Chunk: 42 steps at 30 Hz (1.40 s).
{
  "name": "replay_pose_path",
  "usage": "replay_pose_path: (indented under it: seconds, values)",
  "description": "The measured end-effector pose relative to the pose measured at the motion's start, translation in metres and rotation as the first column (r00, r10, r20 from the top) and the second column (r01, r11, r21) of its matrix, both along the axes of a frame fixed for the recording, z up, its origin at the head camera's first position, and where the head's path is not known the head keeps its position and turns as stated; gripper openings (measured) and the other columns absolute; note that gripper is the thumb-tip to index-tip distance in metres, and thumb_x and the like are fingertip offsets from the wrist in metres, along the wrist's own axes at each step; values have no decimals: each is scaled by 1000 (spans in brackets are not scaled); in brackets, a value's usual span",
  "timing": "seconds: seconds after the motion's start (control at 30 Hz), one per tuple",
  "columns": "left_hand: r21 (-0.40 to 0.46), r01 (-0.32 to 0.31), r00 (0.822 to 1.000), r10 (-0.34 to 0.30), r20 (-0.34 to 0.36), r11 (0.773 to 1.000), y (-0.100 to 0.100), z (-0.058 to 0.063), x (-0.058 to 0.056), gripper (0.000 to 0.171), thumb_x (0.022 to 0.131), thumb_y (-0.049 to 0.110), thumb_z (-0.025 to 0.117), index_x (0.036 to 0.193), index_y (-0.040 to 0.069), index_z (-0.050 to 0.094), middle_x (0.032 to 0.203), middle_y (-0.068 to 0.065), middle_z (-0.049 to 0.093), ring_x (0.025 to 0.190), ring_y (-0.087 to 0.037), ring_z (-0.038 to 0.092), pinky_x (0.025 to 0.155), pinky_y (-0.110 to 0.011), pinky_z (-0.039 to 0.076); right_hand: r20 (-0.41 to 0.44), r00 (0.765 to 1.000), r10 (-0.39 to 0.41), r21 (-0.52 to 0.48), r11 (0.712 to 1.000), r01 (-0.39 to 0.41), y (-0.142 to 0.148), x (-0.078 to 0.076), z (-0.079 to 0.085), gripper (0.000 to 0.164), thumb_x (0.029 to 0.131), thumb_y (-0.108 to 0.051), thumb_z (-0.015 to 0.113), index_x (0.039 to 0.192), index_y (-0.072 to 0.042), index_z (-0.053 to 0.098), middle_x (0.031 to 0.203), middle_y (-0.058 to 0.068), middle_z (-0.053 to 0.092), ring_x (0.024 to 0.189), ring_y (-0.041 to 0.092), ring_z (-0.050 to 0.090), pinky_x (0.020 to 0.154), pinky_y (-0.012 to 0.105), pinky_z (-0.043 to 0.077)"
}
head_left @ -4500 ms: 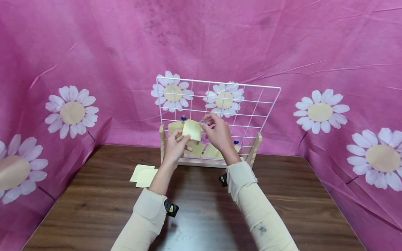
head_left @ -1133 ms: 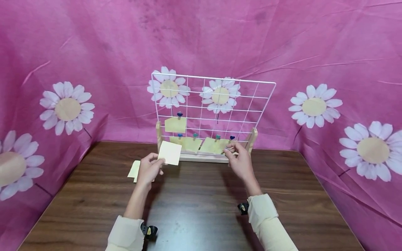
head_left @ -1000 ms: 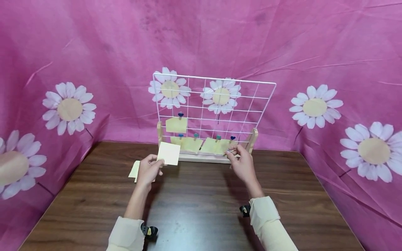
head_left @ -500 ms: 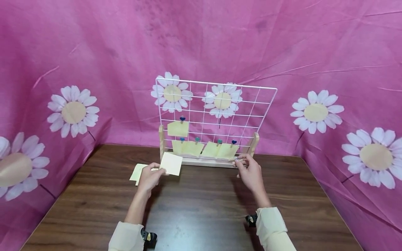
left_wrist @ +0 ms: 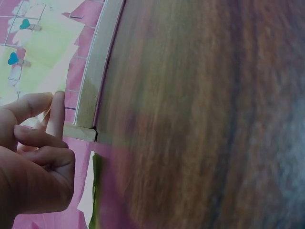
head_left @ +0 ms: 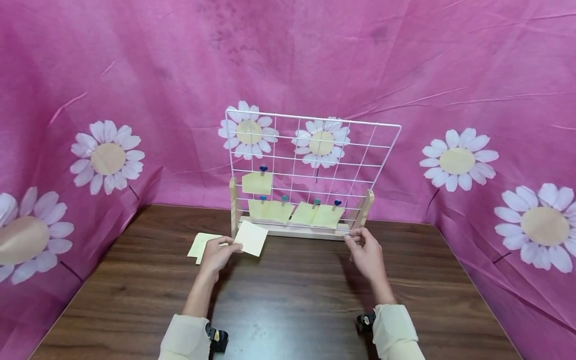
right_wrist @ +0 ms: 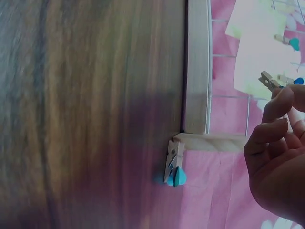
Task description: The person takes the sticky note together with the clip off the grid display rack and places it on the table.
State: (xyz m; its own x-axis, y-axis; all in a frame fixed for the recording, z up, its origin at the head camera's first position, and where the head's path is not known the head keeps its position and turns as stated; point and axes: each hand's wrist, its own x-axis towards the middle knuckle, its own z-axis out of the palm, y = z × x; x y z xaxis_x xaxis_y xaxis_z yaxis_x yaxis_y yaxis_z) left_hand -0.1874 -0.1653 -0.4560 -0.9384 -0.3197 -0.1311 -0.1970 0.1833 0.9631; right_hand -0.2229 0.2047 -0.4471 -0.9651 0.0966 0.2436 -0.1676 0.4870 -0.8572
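"Pink fabric printed with white daisies (head_left: 288, 60) fills the back of my head feed. What's under it?"

"A dark brown wood-grain table (head_left: 288, 295). Towards its far side I see a white wire grid (head_left: 375, 124) standing in a pale wooden base (head_left: 299, 232)."

"And the hands?"

"The left hand (head_left: 216, 256) is near the base's left end, the right hand (head_left: 370, 254) near its right end. Both have thumb and fingers closed on something."

"Start with the left."

"It pinches a pale yellow square paper note (head_left: 251, 238) by the edge, in front of the base. Loose yellow notes (head_left: 201, 244) lie on the table, partly covered by that hand. Five more hang on the grid: an upper-left note (head_left: 257, 183), then a lower row of notes (head_left: 330, 216) in two overlapping pairs."

"The right?"

"It grips a small wooden clothespin (right_wrist: 268, 80), tips poking out past the fingertips. Beside the base's right end I get a turquoise-hearted clothespin (right_wrist: 175, 153); whether it's one or two, I can't tell. Blue and teal heart-topped pins (head_left: 317, 202) hold the hung notes."
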Motion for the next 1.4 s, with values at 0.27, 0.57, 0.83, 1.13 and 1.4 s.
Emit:
replay_pose_path:
  seconds: [0.27,0.57,0.83,1.13,1.4]
  values:
    - [7,-19,1000,19,15,1000,-1,-4,2,18,78,11,80,88,-2,72,65,0,56,56,-10,39,52,-26,32,23,999,-24,41,999,23,8,-1,-3,15,95,-13,71,101,-1,63,82,8,62,53,9,56,51,23,46]
    - [-80,6,1000,-5,14,997,-2,-1,-1,28,79,14,83,99,-1,71,77,-9,68,72,-21,57,68,-31,42,62,997,-38,42,998,35,17,0,-11,14,95,-14,70,101,-2,64,78,6,62,58,22,63,53,22,48]
    - [-133,-2,999,7,41,991,-3,-2,-2,30,83,16,79,107,-1,71,75,-11,73,79,-24,62,71,-32,42,129,991,-35,39,999,30,25,2,-21,15,97,-12,69,102,1,62,78,12,68,50,13,60,51,22,47]
    - [-212,-25,997,39,61,977,-5,-6,-3,21,85,15,74,99,0,73,93,-19,75,90,-30,63,76,-35,44,255,966,-36,135,991,1,36,2,-23,16,95,-12,69,101,2,62,75,7,70,52,14,64,57,23,43]
    - [-212,-51,997,61,41,976,-4,-6,-2,17,80,9,68,93,0,71,83,-12,73,77,-21,58,69,-32,42,355,934,-29,145,989,-24,43,2,-26,17,95,-14,68,98,2,63,74,5,68,55,14,63,53,27,43]
